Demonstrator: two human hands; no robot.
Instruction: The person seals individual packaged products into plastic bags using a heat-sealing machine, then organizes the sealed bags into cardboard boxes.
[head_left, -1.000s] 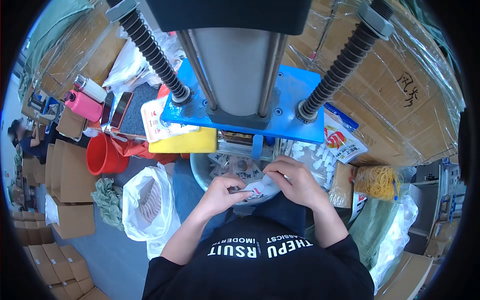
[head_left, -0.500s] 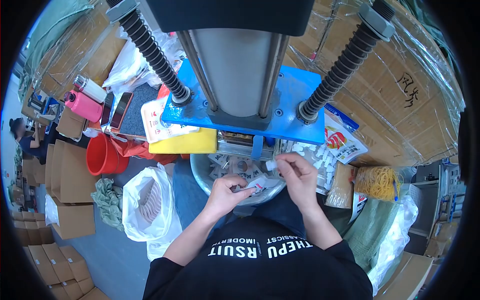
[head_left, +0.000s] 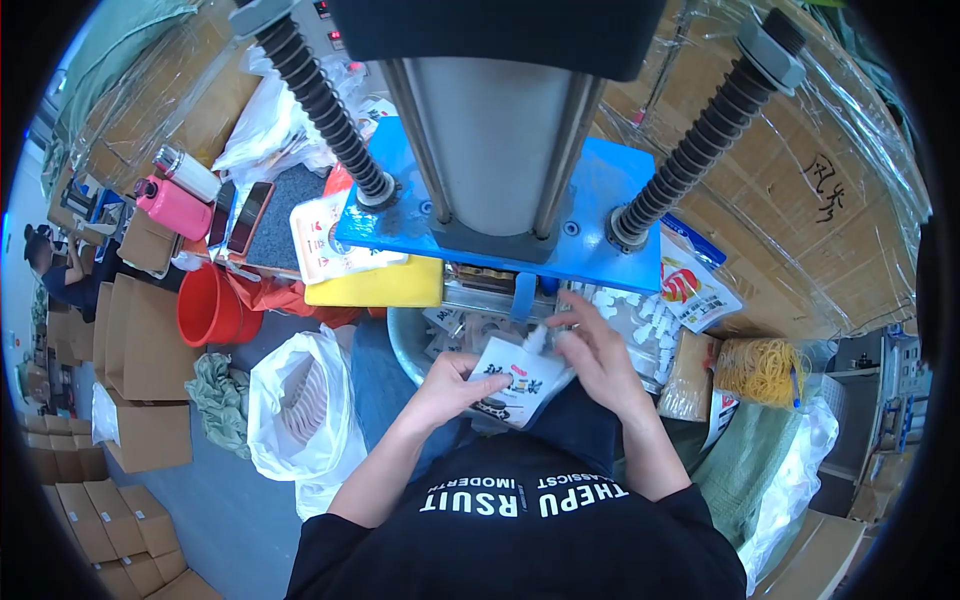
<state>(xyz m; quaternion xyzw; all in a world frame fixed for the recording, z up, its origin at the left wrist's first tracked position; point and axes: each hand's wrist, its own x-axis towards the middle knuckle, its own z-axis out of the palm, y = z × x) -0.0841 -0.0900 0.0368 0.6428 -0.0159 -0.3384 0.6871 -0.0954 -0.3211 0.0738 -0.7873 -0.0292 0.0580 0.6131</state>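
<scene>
My left hand (head_left: 448,388) grips the left side of a white printed pouch (head_left: 520,392), thumb lying across its front. A small white spout (head_left: 537,340) stands up at the pouch's upper right corner. Just right of that spout is my right hand (head_left: 600,362), its fingers apart and slightly blurred. Beneath both hands, a round basin (head_left: 400,352) between the knees contains more printed pouches, partly hidden. Many small white spouts (head_left: 650,325) lie on the tray beyond my right hand.
Directly ahead stands a press with a blue plate (head_left: 610,200) and spring-wrapped posts. A yellow block (head_left: 375,284) sits left of it, near a red bucket (head_left: 212,308) and a white sack (head_left: 300,400). Yellow rubber bands (head_left: 755,370) are at right. Another person (head_left: 65,270) is far left.
The pouch has come up out of the basin and now faces me. The spout that my right hand pinched is now at the pouch's corner, and those fingers have spread.
</scene>
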